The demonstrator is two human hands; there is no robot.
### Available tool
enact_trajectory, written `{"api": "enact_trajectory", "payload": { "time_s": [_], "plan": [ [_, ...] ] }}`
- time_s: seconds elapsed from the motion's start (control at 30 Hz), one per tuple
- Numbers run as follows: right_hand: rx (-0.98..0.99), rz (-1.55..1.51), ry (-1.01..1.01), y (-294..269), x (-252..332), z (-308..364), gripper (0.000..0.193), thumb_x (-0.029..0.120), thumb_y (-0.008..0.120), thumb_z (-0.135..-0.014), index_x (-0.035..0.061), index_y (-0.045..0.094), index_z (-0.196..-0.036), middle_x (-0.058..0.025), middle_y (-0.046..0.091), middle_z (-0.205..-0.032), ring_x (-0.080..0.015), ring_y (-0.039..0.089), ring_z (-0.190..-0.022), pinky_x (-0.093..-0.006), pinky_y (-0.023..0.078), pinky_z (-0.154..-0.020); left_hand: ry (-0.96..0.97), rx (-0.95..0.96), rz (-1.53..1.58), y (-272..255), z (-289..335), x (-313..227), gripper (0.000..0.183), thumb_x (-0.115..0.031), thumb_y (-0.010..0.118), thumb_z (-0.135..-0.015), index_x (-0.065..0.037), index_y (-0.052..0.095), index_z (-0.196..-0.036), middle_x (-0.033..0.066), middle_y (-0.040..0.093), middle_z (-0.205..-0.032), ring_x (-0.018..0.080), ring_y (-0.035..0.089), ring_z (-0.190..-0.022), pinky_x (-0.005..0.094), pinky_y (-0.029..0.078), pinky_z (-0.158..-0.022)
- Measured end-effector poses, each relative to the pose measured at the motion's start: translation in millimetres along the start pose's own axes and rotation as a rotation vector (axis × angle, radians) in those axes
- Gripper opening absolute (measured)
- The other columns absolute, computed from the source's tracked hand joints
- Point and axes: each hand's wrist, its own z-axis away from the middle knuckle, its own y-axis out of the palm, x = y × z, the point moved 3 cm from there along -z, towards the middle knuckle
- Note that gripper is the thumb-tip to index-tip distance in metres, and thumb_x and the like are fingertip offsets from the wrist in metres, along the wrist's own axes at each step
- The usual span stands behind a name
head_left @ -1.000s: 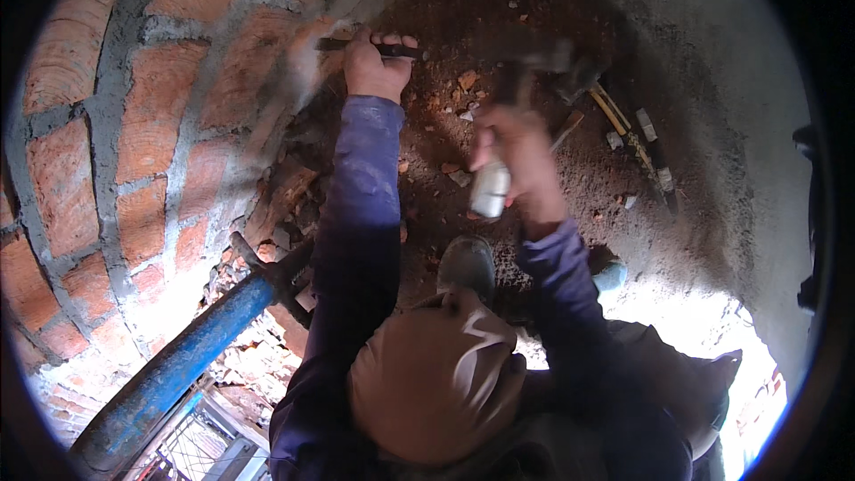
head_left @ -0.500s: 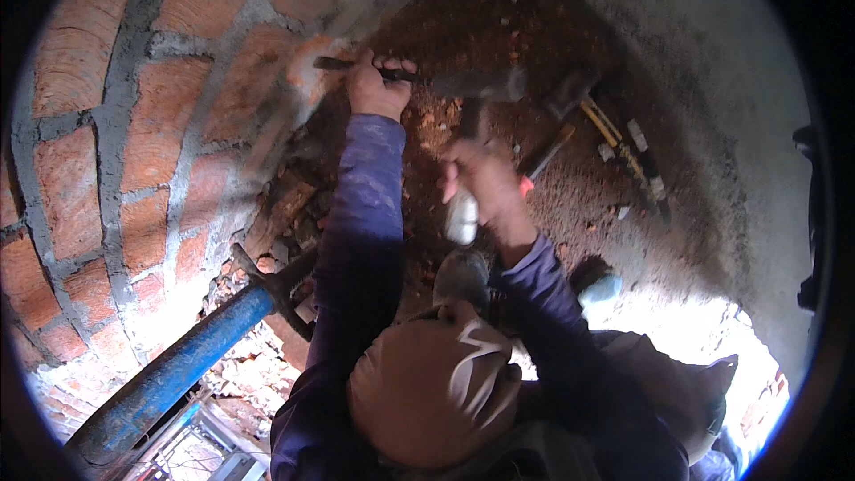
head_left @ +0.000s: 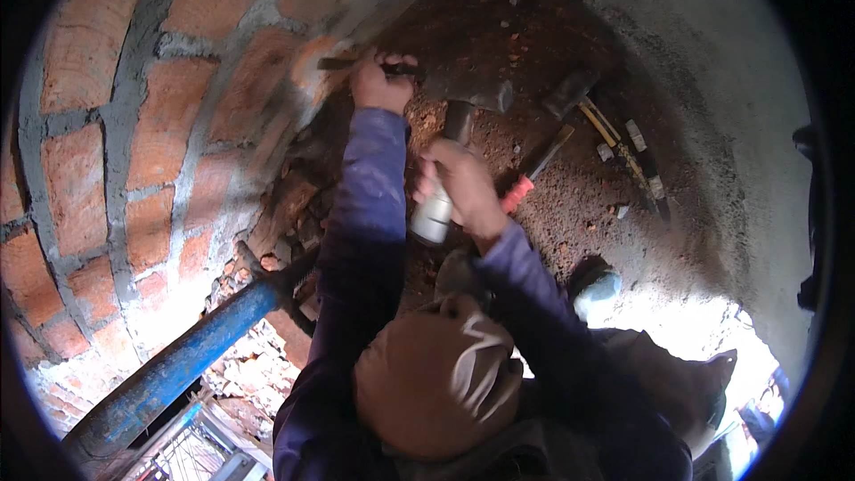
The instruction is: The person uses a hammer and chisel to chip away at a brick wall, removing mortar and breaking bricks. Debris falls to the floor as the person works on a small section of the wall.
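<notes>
My left hand (head_left: pixel 381 85) is closed around a dark metal chisel (head_left: pixel 336 63), whose left end meets the lit patch of the brick wall (head_left: pixel 160 125). To its right and nearer, my right hand (head_left: pixel 465 183) grips a hammer by its handle. White wrapping covers the handle's near end (head_left: pixel 433 216), which pokes out below the fist. The dark hammer head (head_left: pixel 485 96) is just right of the chisel's other end; whether the two touch I cannot tell.
On the soil to the right lie a red-handled chisel (head_left: pixel 519 193) and a second hammer (head_left: pixel 571 93) with a yellow-and-black handle. A blue metal pipe (head_left: pixel 196 338) slants in from the lower left beside brick rubble. A grey plastered wall (head_left: pixel 757 107) curves along the right.
My right hand and the handle's wrapped end have shifted left and a little nearer. The hammer head, blurred before, is now sharper and slightly left. The left hand and chisel have barely moved.
</notes>
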Motion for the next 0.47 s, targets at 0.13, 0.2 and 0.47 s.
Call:
{"api": "enact_trajectory", "payload": {
  "time_s": [0.13,0.2,0.47],
  "plan": [
    [-0.085,0.384,-0.428,-37,61,29,0.015,0.006,0.049,-0.085,0.0047,0.060,-0.075,-0.0058,0.057,-0.059,-0.0170,0.059,-0.051,-0.0291,0.047,-0.048,0.051,-0.121,-0.088,-6,3,-1,0.011,-0.013,0.038,-0.097,-0.008,0.042,-0.088,0.0022,0.035,-0.069,0.0155,0.040,-0.062,0.0440,0.044,-0.071],
    [-0.260,0.444,-0.634,-41,113,50,0.019,0.015,0.047,-0.088,0.0023,0.059,-0.082,-0.0063,0.056,-0.059,-0.0160,0.057,-0.054,-0.0288,0.046,-0.054,0.059,-0.130,-0.042,1,4,-6,0.012,-0.015,0.038,-0.098,-0.009,0.040,-0.088,0.0017,0.034,-0.069,0.0160,0.039,-0.060,0.0437,0.043,-0.068],
    [-0.244,0.629,-1.224,0,123,60,0.021,0.022,0.046,-0.089,0.0044,0.056,-0.083,-0.0069,0.057,-0.068,-0.0222,0.060,-0.070,-0.0374,0.050,-0.072,0.012,-0.165,-0.069,-1,-6,-2,0.016,-0.019,0.042,-0.097,-0.012,0.037,-0.084,0.0011,0.037,-0.068,0.0174,0.041,-0.058,0.0457,0.042,-0.068]
  ]
}}
